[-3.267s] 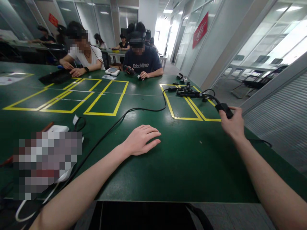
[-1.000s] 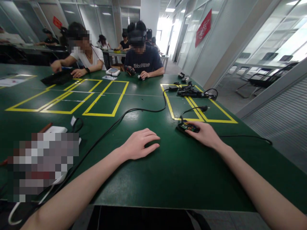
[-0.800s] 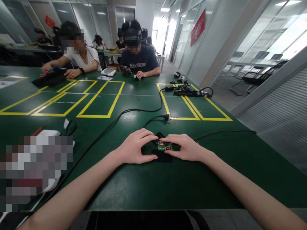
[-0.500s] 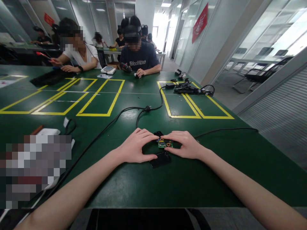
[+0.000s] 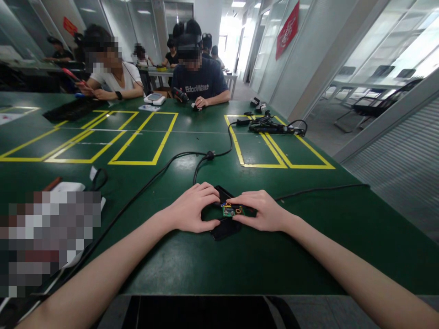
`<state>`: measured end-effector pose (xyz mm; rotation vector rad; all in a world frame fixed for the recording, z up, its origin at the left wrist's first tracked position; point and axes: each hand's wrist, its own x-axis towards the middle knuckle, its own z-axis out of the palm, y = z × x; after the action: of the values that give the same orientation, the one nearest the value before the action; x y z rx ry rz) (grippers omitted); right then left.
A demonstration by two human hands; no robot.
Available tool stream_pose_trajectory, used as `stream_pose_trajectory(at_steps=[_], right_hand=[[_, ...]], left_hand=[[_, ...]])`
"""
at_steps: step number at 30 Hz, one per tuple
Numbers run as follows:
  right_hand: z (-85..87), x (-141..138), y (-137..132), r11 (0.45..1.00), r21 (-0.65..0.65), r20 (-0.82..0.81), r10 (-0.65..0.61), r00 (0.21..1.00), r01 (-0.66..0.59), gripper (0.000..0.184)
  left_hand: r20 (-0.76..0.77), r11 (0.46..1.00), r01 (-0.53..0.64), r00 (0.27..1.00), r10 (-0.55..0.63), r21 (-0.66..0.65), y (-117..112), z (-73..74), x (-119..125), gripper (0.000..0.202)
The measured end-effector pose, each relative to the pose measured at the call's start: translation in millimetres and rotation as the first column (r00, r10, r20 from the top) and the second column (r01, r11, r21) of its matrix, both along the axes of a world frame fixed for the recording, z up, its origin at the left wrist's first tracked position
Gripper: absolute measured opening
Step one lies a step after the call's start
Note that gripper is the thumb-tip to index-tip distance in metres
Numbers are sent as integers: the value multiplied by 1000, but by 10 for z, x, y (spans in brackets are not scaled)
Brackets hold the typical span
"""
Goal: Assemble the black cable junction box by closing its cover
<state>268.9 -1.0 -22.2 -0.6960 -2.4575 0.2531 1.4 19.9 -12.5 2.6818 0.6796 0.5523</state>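
The right fingers (image 5: 244, 200) partly hide the circuit board (image 5: 229, 211), and pixelation masks an object (image 5: 58, 228) at left.

The green tabletop (image 5: 178, 265) is smooth and glossy, the black casing (image 5: 225, 230) apparently matt plastic.

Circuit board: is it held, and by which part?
Yes: the right hand holds the circuit board by its far and near edges; any grip by the left hand is unclear.

We angle both bare forearms (image 5: 120, 255) inward, our left hand (image 5: 192, 208) and right hand (image 5: 267, 211) facing each other, fingers (image 5: 207, 194) curved.
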Motion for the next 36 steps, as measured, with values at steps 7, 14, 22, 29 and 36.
stream_pose_trajectory(at_steps=[7,14,22,29,36], right_hand=[[-12,-30,30,999,-40,-27,27,999,-28,27],[-28,-66,29,992,-116,-18,-45,999,43,28],[-49,-44,56,991,-122,-14,-62,998,60,26],[-62,-34,61,996,35,114,-85,990,81,29],[-143,-139,114,979,-54,36,-197,980,199,28]], left_hand=[[-15,1000,-3,1000,3,-13,3,45,-46,35],[-53,999,6,999,-8,-38,37,109,-99,55],[-47,999,1,999,-3,-38,125,43,-203,76],[-50,999,-32,998,31,-38,124,71,-181,60],[-112,997,-78,991,79,6,121,87,-131,44]])
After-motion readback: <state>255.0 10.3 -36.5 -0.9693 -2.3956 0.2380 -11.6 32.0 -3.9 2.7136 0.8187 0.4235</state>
